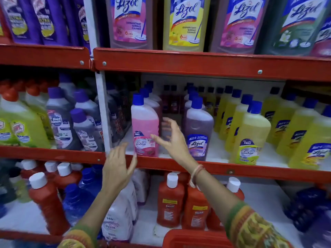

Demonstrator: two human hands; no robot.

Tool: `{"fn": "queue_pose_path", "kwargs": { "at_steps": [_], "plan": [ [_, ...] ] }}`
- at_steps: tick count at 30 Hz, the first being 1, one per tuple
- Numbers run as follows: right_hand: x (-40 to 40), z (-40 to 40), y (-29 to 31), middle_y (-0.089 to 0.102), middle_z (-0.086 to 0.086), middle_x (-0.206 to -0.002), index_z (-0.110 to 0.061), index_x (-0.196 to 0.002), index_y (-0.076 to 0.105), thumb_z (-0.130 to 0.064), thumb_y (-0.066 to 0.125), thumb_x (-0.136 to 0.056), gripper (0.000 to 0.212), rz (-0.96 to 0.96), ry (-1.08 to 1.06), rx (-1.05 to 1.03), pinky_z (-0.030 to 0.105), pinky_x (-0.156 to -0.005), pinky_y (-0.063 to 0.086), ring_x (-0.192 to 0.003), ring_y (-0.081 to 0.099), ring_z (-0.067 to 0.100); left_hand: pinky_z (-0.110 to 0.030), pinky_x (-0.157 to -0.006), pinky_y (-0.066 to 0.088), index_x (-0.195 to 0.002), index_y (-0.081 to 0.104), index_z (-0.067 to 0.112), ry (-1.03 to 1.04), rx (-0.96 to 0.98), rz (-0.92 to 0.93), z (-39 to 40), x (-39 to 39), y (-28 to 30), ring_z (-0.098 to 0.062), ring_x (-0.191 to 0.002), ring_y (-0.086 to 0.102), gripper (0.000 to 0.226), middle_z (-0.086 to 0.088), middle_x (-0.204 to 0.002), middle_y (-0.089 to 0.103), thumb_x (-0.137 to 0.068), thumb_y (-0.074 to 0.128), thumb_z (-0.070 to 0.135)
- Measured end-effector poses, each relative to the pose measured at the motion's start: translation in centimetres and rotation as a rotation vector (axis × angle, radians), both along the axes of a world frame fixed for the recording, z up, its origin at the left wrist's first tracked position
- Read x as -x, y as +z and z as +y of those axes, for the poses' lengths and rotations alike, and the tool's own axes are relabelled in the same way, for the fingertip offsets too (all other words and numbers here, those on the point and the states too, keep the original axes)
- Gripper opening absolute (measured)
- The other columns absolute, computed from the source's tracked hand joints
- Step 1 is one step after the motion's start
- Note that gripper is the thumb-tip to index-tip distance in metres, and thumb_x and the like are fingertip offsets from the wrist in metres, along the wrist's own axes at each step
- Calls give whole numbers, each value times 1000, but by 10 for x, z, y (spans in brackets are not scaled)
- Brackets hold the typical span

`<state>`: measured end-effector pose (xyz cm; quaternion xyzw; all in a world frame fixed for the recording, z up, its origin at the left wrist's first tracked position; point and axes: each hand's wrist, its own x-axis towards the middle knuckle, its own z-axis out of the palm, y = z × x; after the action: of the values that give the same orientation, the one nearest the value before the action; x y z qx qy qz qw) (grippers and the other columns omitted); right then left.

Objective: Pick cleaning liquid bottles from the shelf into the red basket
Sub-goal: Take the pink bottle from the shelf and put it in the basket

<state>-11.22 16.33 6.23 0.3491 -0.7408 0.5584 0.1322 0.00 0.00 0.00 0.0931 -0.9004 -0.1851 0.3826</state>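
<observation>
A pink Bactin bottle [144, 122] with a blue cap stands at the front of the middle shelf [215, 168]. My right hand [170, 138] is spread open just right of it, fingers close to its label and blurred. My left hand [117, 169] is open below and left of the bottle, in front of the shelf's red edge. Neither hand holds anything. A purple Lizol bottle [198, 129] stands to the right of my right hand. The rim of the red basket [193, 238] shows at the bottom edge, under my right forearm.
Yellow bottles [250, 133] fill the right of the middle shelf. Grey Max Kleen bottles [60, 120] stand left of the white upright [103, 111]. Large Lizol bottles [184, 24] sit on the top shelf. Red bottles [170, 199] with white caps crowd the lower shelf.
</observation>
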Motion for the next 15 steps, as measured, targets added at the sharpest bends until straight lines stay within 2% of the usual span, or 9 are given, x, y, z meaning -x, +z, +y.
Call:
{"fn": "queue_pose_path", "kwargs": {
  "at_steps": [3, 6, 8, 11, 15],
  "plan": [
    [11, -27, -7, 63, 3, -126, -20, -134, 41, -37, 85, -69, 80, -224, 73, -1, 25, -89, 55, -108, 64, 12, -51, -103, 42, -119, 54, 6, -26, 93, -50, -7, 5, -10, -30, -109, 58, 51, -13, -115, 65, -91, 38, 46],
    [18, -47, -16, 71, 0, -112, -23, -119, 53, -38, 88, -64, 67, -324, 104, 15, 15, -72, 57, -94, 71, 8, -50, -113, 30, -117, 57, 7, -36, 144, -85, -13, 10, -19, -27, -112, 57, 51, -11, -116, 65, -91, 38, 46],
    [18, -53, -19, 73, -4, -106, -25, -117, 58, -42, 88, -61, 66, -326, 109, 85, 18, -70, 59, -90, 73, 8, -48, -115, 25, -119, 57, 8, -43, 154, -81, -18, 10, -21, -26, -115, 55, 51, -9, -119, 64, -91, 39, 46],
    [8, -57, -25, 74, -7, -105, -30, -114, 59, -50, 87, -59, 64, -285, 33, 168, 30, -75, 62, -90, 73, 6, -46, -116, 24, -120, 57, 9, -76, 174, -98, -22, 9, -22, -25, -115, 55, 51, -8, -119, 64, -92, 37, 48],
    [-16, -49, -16, 69, -13, -99, -47, -102, 50, -60, 80, -62, 51, -101, -128, 194, 29, -71, 61, -89, 68, 8, -45, -116, 24, -122, 56, 10, -83, 192, -121, -25, 5, -24, -24, -118, 54, 55, -7, -122, 63, -92, 34, 50]
  ]
}}
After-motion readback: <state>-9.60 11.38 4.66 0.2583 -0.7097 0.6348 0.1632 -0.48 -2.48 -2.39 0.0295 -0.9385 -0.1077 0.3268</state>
